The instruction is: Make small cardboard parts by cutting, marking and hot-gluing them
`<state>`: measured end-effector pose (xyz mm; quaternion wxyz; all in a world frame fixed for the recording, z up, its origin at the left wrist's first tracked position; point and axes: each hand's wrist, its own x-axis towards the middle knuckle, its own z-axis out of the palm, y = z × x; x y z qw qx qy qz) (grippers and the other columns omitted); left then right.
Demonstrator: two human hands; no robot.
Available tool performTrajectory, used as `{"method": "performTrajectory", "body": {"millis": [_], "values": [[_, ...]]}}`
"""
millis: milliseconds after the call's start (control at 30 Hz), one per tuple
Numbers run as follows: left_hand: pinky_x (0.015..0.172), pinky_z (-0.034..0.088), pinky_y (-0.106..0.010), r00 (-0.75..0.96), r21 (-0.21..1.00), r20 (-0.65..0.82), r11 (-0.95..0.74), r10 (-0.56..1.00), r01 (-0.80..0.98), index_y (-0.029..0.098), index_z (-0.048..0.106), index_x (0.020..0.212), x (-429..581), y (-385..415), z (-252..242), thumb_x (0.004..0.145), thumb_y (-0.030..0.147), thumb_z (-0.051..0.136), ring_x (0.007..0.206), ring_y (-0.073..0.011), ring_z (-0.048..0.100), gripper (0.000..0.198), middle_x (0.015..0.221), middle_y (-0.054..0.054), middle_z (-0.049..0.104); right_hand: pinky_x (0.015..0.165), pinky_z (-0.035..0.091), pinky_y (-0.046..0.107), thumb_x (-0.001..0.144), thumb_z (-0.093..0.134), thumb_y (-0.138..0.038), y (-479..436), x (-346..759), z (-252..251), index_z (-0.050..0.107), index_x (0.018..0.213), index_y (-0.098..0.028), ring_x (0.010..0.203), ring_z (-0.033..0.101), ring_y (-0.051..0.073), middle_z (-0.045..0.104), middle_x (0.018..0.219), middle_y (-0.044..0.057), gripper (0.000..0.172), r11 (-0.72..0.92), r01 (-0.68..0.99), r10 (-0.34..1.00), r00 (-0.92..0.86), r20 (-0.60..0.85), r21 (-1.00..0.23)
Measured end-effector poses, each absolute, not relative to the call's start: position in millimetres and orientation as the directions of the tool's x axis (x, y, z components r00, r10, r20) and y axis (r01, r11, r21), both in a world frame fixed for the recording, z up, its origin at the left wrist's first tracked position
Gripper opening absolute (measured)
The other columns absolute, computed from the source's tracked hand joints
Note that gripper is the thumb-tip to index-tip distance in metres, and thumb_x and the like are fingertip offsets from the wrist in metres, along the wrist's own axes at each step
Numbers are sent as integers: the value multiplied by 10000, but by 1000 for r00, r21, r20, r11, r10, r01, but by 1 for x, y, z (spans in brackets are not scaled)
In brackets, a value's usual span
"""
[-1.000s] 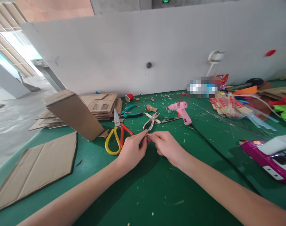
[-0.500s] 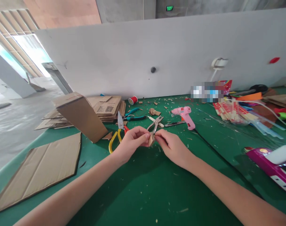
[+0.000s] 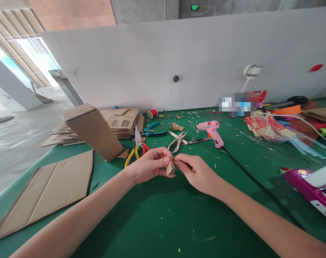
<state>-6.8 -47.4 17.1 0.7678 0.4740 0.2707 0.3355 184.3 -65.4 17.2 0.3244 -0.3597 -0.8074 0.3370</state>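
A small folded piece of cardboard [image 3: 170, 167] is held over the middle of the green table. My left hand [image 3: 155, 164] grips it between thumb and fingers. My right hand [image 3: 191, 170] pinches at its upper right edge with thumb and forefinger; whatever lies between those fingertips is too small to make out. Just beyond my hands lie silver pliers [image 3: 178, 142] with curved handles. Scissors with yellow and red handles [image 3: 137, 143] rest behind my left wrist, and teal-handled pliers [image 3: 155, 134] are farther back.
A pink glue gun [image 3: 212, 130] with a black cord sits beside a utility knife [image 3: 200, 140]. A bent cardboard piece [image 3: 95, 132] stands at left, near a flat cardboard sheet [image 3: 52, 190]. A red thread spool [image 3: 152, 113] is at the back, a purple iron [image 3: 310, 190] at right.
The cardboard piece has been turned in my fingers and now shows more of its near face. My left hand's fingers have opened out beneath it; my right hand is slightly lower.
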Motion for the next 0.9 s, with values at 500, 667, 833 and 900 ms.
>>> {"method": "performTrajectory", "body": {"millis": [500,667,833,900], "values": [[641,546,-255,513,1000,22,-9,858,-27,184,678,1052,2,-55,35,811,260,627,711,-125,611,258,761,-29,630,813,426,343,906,414,-168,-52,193,13,615,939,-203,919,547,184,634,942,58,207,646,368,748,-479,459,-669],[687,580,-330,577,961,-67,208,814,-183,205,665,1004,1,-55,35,828,263,622,804,-180,676,191,866,-42,658,710,428,291,942,351,-154,-54,194,11,553,885,-193,787,535,154,587,821,38,214,690,422,719,-491,492,-589],[485,535,-205,600,904,-82,313,796,-292,215,677,980,0,-58,30,819,281,639,708,-150,667,178,878,-52,669,679,409,285,961,335,-170,-59,193,14,545,890,-193,756,498,152,552,782,31,223,776,407,630,-504,591,-481],[420,499,-174,607,881,-68,332,792,-336,224,681,985,1,-59,26,797,299,665,674,-135,648,203,884,-52,671,663,404,281,959,342,-167,-61,192,16,558,915,-200,753,497,155,553,778,31,223,789,403,614,-501,610,-463]]}}
